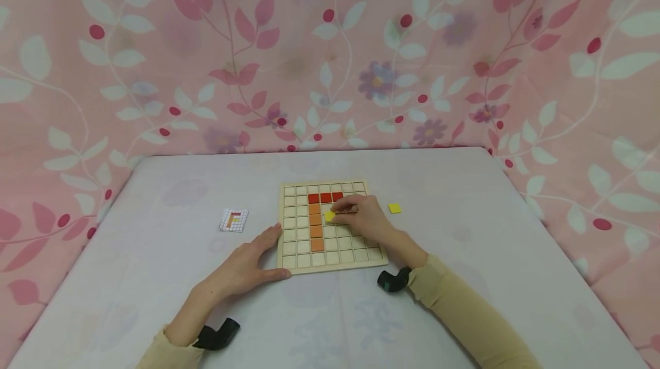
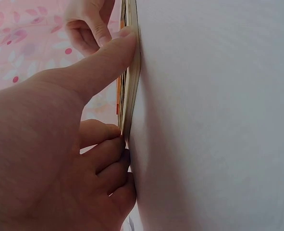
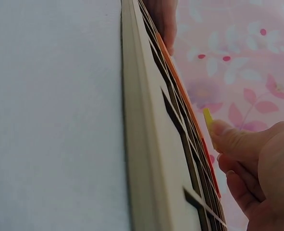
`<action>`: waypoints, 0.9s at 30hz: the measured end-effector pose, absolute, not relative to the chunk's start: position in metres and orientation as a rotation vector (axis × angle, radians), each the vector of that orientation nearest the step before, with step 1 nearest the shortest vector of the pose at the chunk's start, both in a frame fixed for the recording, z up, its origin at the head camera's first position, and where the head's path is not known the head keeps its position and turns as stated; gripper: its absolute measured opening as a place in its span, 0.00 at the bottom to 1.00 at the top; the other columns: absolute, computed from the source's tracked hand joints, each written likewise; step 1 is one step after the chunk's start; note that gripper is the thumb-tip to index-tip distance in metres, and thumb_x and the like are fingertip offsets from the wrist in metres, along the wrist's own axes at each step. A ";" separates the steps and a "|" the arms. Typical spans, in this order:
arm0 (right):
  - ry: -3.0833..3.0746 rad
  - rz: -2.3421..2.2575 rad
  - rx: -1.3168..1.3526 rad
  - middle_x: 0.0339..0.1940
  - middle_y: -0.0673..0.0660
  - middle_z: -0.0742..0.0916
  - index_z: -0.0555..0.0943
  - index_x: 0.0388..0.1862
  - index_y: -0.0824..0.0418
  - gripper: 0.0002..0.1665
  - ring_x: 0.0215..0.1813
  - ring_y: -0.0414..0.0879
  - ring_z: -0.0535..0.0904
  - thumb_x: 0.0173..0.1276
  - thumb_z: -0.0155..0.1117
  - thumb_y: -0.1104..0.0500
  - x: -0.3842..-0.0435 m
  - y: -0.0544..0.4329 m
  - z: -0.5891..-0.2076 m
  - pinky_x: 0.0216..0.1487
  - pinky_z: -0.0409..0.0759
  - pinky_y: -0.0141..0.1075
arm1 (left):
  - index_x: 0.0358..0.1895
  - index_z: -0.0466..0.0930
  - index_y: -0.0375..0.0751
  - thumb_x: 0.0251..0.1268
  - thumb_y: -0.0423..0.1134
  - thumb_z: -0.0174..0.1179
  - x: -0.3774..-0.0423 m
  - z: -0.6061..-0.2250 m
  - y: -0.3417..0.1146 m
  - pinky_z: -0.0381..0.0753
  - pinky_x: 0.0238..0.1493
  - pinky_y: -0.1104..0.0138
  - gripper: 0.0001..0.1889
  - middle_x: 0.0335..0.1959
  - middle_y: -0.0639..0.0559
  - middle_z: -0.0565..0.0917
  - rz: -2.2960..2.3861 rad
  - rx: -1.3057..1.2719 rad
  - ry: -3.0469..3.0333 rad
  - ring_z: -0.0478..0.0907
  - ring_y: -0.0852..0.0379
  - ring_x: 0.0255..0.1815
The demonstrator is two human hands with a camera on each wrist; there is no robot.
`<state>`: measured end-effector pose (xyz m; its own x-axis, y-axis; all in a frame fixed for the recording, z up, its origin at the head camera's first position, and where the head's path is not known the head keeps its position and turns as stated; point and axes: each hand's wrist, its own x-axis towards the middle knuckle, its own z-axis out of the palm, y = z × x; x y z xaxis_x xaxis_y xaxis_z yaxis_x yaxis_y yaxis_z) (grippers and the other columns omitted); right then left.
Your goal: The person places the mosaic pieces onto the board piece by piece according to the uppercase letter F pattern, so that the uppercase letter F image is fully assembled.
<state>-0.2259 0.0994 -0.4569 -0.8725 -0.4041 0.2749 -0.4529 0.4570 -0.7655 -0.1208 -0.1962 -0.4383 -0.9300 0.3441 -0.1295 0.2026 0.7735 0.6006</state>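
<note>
A wooden grid board [image 1: 294,271] lies flat on the table. My left hand [image 1: 239,266] rests at its near left corner, thumb on the near edge and fingertips against the left side. Between thumb and fingers, my right hand [image 1: 370,217] pinches a yellow square tile [image 1: 329,217]. In the right wrist view that yellow tile [image 3: 208,116] stands off the board's surface, tilted. Several orange tiles [image 1: 316,230] form a column in the board's cells. Red tiles [image 1: 325,197] run in a row from its top, the rightmost partly behind my right hand.
Right of the board lies another yellow tile [image 1: 394,208] on the white-covered table [image 1: 464,300]. To the left is a small pattern card [image 1: 234,220] with a coloured grid drawing. A pink floral cloth [image 1: 330,71] hangs behind the table's far edge.
</note>
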 end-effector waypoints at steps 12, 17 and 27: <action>-2.628 1.405 0.821 0.38 0.49 0.90 0.89 0.40 0.57 0.11 0.43 0.42 0.85 0.58 0.78 0.59 -0.228 0.096 -0.460 0.47 0.85 0.37 | 0.80 0.53 0.45 0.54 0.61 0.71 -0.121 -0.441 -0.198 0.61 0.73 0.44 0.54 0.80 0.48 0.57 0.887 0.436 2.739 0.55 0.44 0.80; -2.626 1.426 0.856 0.39 0.50 0.90 0.89 0.41 0.58 0.11 0.44 0.41 0.85 0.59 0.77 0.60 -0.227 0.096 -0.462 0.49 0.85 0.36 | 0.80 0.53 0.45 0.54 0.61 0.72 -0.121 -0.439 -0.198 0.62 0.73 0.43 0.54 0.81 0.49 0.57 0.883 0.430 2.739 0.55 0.43 0.80; -2.634 1.361 0.884 0.39 0.49 0.89 0.89 0.41 0.58 0.11 0.44 0.41 0.85 0.59 0.77 0.60 -0.228 0.097 -0.464 0.48 0.85 0.34 | 0.80 0.53 0.46 0.54 0.61 0.72 -0.121 -0.439 -0.197 0.62 0.73 0.43 0.54 0.81 0.49 0.57 0.884 0.433 2.736 0.55 0.43 0.80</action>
